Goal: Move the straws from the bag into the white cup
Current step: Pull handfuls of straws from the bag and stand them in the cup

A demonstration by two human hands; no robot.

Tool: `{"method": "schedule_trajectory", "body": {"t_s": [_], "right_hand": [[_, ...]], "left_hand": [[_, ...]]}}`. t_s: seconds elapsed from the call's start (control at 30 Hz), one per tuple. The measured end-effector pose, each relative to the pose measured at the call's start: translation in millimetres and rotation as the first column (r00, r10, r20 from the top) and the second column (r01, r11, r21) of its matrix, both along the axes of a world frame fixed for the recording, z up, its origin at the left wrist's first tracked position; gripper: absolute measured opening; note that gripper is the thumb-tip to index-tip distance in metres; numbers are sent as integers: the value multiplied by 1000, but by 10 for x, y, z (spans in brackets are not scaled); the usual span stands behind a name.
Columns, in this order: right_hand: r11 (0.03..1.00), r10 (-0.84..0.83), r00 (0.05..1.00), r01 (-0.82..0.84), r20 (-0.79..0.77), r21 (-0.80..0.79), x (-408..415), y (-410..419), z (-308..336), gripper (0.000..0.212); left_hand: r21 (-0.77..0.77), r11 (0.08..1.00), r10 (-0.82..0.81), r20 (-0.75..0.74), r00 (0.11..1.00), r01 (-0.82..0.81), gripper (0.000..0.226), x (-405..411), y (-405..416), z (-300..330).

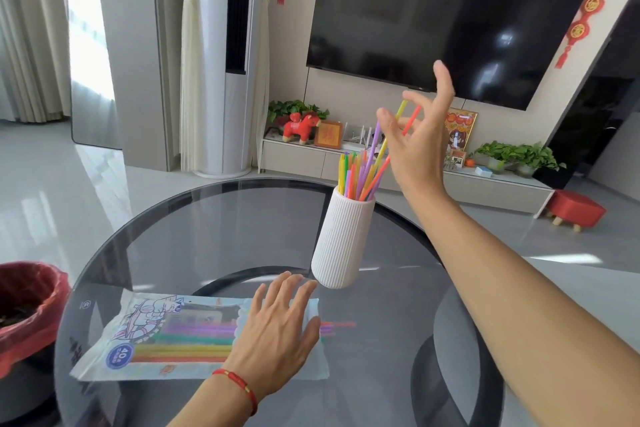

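Observation:
A white ribbed cup [341,239] stands on the round glass table [194,225] and holds several coloured straws [356,173]. My right hand [417,139] hovers just above and right of the cup with its fingers spread. A yellow, a red and a purple straw [375,135] lean up from the cup past those fingers, and no finger visibly pinches them. The clear printed straw bag [166,333] lies flat at the table's near left with more straws inside. A few straw tips [336,326] poke out of its right end. My left hand [277,333] presses flat on the bag's right part.
A red-lined waste bin [24,305] stands at the table's left. Beyond the table are a low TV cabinet [298,156] with plants and ornaments, a wall TV [450,10] and a red stool [575,210] at the right.

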State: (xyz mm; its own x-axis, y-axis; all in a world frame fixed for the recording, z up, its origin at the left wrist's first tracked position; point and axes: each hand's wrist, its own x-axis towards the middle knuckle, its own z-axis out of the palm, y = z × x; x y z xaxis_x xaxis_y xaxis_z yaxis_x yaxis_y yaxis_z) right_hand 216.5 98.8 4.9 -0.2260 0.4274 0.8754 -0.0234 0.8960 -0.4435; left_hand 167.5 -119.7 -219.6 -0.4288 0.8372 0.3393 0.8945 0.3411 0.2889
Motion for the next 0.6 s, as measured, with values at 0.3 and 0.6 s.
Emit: {"method": "schedule_trajectory", "body": {"t_s": [0.3,0.6], "right_hand": [[997,-75,874,59,480,48,-114,71,-202,42],[1000,-26,729,26,684,10,-28,110,-285,43]], "left_hand": [[9,1000,-6,13,1000,6,52,1,8,-27],[-213,977,-25,-53,998,13,95,-50,-28,-2]]}}
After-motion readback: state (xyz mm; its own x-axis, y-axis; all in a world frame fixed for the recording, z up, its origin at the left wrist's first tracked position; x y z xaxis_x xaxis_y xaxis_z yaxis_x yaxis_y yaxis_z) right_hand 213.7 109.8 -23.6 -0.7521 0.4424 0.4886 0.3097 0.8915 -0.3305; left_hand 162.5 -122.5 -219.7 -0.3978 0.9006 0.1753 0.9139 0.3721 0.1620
